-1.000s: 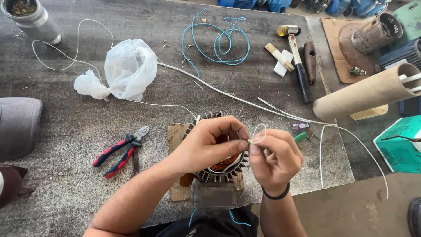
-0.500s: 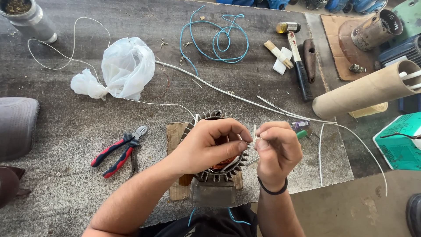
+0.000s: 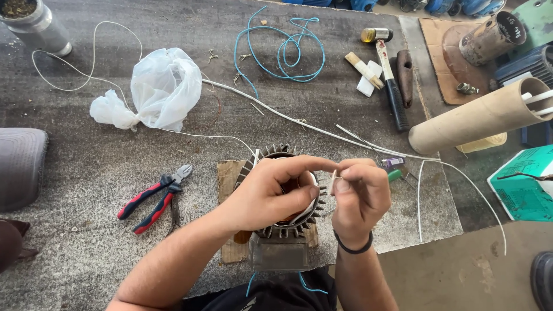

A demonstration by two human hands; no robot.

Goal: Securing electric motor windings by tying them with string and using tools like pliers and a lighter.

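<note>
Both hands meet above a finned motor stator [image 3: 282,230] that stands on a cardboard scrap [image 3: 229,175] near the front edge of the grey bench [image 3: 86,201]. The left hand [image 3: 271,193] lies across the stator's open top, thumb and forefinger pressed together on the end of a thin white string [image 3: 333,183]. The right hand [image 3: 358,196] is closed just beside it, fingertips pinching the same string, so the two grips nearly touch. A black band sits on the right wrist. Red-handled pliers [image 3: 154,198] lie to the left of the stator, apart from it. Further back lie a crumpled white bag [image 3: 158,89], a blue wire [image 3: 282,52] in loose loops and a hammer [image 3: 387,69]. A cardboard tube [image 3: 478,118] lies at the right.
</note>
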